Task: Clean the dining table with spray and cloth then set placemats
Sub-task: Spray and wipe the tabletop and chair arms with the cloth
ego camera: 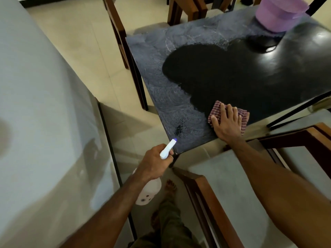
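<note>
The dark glossy dining table [250, 72] has a grey, smeared film over its left and near parts. My right hand [226, 122] lies flat, fingers spread, on a red-checked cloth [241, 116] near the table's front edge. My left hand [154, 162] grips the neck of a white spray bottle [150, 192], just off the table's near-left corner. The bottle's nozzle [172, 142], tipped in blue, points toward that corner. The bottle's body hangs below my wrist.
A purple plastic tub [278, 13] stands at the table's far right. Wooden chairs stand at the far side [188, 9], the left side [116, 29] and the near side [206, 190]. A large grey surface [44, 104] fills the left. My foot [170, 187] is on the tiled floor.
</note>
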